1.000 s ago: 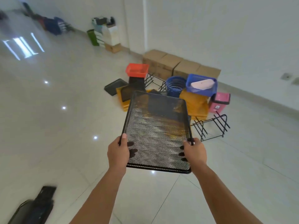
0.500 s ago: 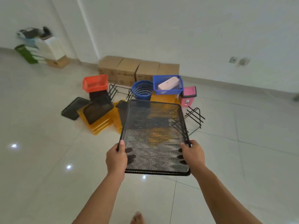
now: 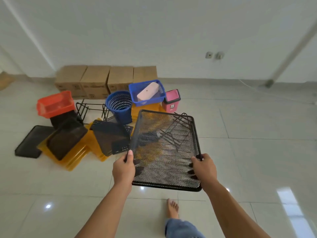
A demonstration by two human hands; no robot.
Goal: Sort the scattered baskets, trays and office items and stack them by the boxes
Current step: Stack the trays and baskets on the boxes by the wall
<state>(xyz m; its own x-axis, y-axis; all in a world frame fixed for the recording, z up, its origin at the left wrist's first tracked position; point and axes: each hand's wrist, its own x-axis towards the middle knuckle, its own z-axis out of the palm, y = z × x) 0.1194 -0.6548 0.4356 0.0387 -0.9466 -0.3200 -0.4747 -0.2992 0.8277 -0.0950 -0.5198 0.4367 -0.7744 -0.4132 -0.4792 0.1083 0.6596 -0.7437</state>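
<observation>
I'm seeing left hand [image 3: 123, 169] and right hand [image 3: 205, 170] still gripping the flat black wire-mesh tray [image 3: 165, 148], now closing on the brown cardboard boxes [image 3: 96, 79] upper left; placement is nearing.

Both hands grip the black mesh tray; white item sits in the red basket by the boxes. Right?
No. The head view shows the white item in the blue rectangular basket, not the red basket. The rest holds: left hand and right hand grip the black mesh tray, and that basket is by the boxes.
</observation>
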